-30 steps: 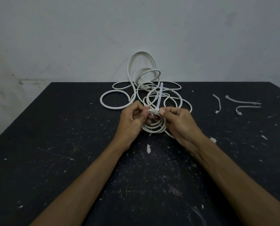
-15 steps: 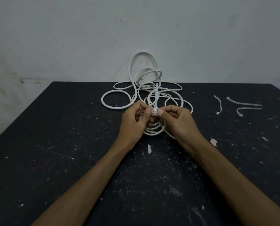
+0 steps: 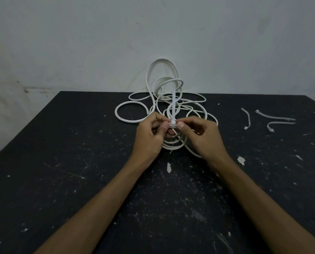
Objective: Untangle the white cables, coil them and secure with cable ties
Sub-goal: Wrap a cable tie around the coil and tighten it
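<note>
Both hands meet mid-table over the small coil: left hand and right hand each pinch the cable tie at its head, tail upright, likely to cinch it, while loose white cables lie tangled behind near the wall.

Four cable ties (three loose), two hands.
</note>
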